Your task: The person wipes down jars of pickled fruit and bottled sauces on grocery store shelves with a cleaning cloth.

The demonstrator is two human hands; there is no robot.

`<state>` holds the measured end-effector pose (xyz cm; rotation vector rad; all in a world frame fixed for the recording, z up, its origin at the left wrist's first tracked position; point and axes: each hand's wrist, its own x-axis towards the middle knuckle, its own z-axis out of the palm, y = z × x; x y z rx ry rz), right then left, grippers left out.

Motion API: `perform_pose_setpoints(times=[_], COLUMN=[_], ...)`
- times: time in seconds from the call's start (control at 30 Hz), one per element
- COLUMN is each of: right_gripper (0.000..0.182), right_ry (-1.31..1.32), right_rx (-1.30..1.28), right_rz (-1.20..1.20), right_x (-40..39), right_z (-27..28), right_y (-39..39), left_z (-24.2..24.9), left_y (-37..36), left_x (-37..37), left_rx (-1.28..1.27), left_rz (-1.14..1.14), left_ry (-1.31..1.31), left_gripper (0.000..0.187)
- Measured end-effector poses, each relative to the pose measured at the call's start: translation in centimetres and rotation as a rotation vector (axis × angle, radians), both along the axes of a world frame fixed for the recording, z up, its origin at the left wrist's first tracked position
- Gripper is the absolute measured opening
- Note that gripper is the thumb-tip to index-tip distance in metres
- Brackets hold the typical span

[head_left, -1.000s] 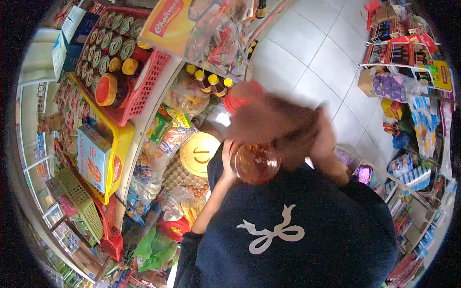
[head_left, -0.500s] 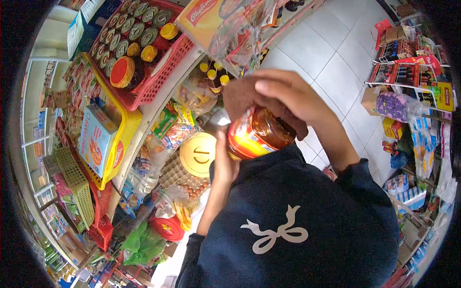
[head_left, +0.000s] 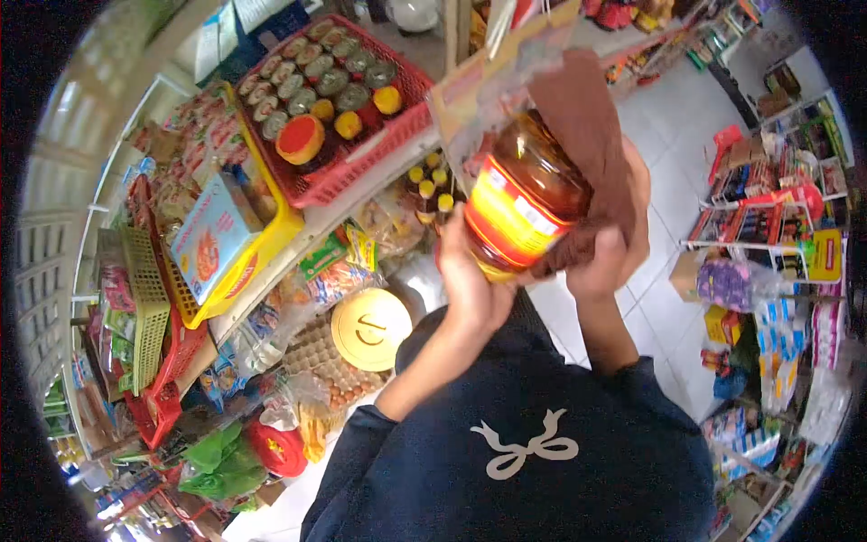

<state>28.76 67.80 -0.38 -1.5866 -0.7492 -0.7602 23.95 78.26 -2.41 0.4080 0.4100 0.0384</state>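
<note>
A large bottle (head_left: 519, 203) of dark brown liquid with a red and yellow label hangs tilted in front of my chest. My left hand (head_left: 471, 280) is wrapped round its lower left side, fingers partly behind it. A brown cloth (head_left: 587, 135) lies along the bottle's right side. My right hand (head_left: 610, 253) grips this cloth and presses it against the bottle. The bottle's far side is hidden.
At the left, a red basket (head_left: 361, 149) holds cans and yellow-capped jars beside a yellow tray (head_left: 271, 237). Below are a round yellow lid (head_left: 370, 330), egg trays (head_left: 316, 352) and a green bag (head_left: 221, 465). Stocked shelves (head_left: 768, 244) stand at the right, past the tiled floor (head_left: 673, 194).
The bottle has moved up and to the right with both hands. My right hand has gone from the cloth's top to the bottle's lower right side. The camera view has shifted.
</note>
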Motion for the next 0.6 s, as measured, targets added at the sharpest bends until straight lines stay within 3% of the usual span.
perform_pose_setpoints(times=[0.03,0.13,0.2,0.23,0.4,0.53,0.6], right_gripper=[0.050,0.036,0.042,0.045,0.064,0.064,0.056], right_ry=[-0.063,-0.179,-0.040,0.005,0.360,0.365,0.227], right_rx=[-0.061,-0.295,-0.194,-0.137,0.136,0.248,0.209], right_rz=[-0.018,-0.065,0.105,0.187,0.250,0.150,0.140], right_x=[0.2,0.6,1.3,1.6,-0.1,-2.2,-2.5], right_z=[0.5,4.2,5.3,5.8,6.8,5.0,4.0], right_y=[-0.5,-2.1,-3.2,-3.5,-3.6,-3.9,-4.4], left_z=[1.7,0.6,0.5,0.7,1.8,2.4,1.9], left_y=[-0.9,0.9,1.0,0.6,0.7,1.1,1.1], left_x=[0.5,0.2,0.5,0.7,0.5,0.2,0.2], left_rx=[-0.202,-0.097,0.010,0.138,0.679,0.807,0.642], left_rz=[0.116,-0.272,-0.294,-0.200,-0.041,-0.086,-0.112], left_ry=[0.131,-0.207,-0.250,-0.215,-0.348,-0.375,-0.408], left_gripper=[0.046,0.037,0.035,0.034,0.027,0.030,0.036])
